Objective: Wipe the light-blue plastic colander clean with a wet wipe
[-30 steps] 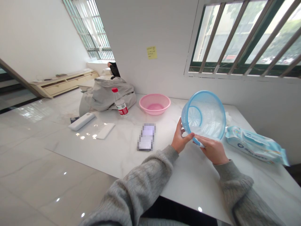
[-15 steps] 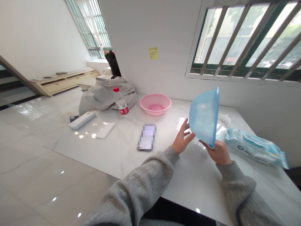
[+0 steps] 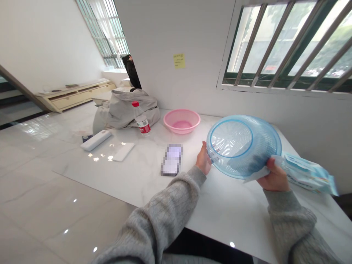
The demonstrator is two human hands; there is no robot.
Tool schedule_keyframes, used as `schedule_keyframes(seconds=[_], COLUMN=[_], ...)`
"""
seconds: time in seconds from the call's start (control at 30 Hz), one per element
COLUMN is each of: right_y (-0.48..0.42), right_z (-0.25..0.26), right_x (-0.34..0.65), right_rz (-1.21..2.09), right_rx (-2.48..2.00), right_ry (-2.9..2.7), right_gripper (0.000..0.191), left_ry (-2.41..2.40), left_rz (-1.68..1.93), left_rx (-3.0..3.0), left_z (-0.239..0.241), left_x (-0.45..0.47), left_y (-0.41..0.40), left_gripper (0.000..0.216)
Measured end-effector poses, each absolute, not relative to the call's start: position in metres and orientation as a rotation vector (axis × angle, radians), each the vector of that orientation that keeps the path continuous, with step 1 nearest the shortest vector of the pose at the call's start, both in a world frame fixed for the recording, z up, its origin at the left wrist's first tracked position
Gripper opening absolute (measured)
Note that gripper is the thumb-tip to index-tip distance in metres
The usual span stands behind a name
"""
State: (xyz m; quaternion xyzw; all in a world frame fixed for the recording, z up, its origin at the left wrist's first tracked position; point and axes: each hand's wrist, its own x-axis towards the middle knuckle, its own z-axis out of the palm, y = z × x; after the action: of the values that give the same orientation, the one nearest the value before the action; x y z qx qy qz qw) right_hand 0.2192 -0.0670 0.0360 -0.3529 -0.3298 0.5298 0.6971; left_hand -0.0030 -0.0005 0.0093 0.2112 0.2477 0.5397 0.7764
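A translucent blue plastic colander [image 3: 231, 137] is held above the table's right part, its slotted round base turned toward me. My left hand [image 3: 204, 159] grips its left edge, with some fingers hidden behind it. At the lower right rim, my right hand [image 3: 275, 176] is closed on the colander and on a white wipe [image 3: 257, 175] pressed against it. Just right of that hand lies a light blue pack of wet wipes [image 3: 309, 172], partly covered by it.
On the white table [image 3: 148, 176] are a pink basin [image 3: 182, 126], a bottle with a red cap [image 3: 143, 124], a phone [image 3: 172, 160], a white flat piece [image 3: 123, 152], a white elongated device [image 3: 96, 140] and a grey cloth bag [image 3: 121, 110]. Behind, a person's dark sleeve [image 3: 133, 75] shows.
The colander has turned from side-on to base toward me. My left hand has gone from spread fingers to gripping its left edge; my right hand has shifted right, and the wipe now shows.
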Motion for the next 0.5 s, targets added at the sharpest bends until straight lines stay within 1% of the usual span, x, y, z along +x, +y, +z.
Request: schedule_keyframes(seconds=[0.2, 0.37, 0.5], right_y=[-0.061, -0.062, -0.062], right_z=[0.039, 0.044, 0.049], right_x=[0.216, 0.223, 0.232], right_rz=[1.201, 1.18, 1.16], right_rx=[-0.742, -0.751, -0.777], right_ry=[-0.507, -0.411, -0.354], right_gripper=[0.028, 0.036, 0.034], left_ry=[0.662, 0.738, 0.795], left_rz=[1.153, 1.236, 1.314], left_rx=[0.333, 0.392, 0.545], left_z=[0.004, 0.004, 0.006], left_x=[-0.001, -0.003, -0.008], left_y=[0.004, 0.009, 0.013], left_gripper=[0.043, 0.039, 0.038])
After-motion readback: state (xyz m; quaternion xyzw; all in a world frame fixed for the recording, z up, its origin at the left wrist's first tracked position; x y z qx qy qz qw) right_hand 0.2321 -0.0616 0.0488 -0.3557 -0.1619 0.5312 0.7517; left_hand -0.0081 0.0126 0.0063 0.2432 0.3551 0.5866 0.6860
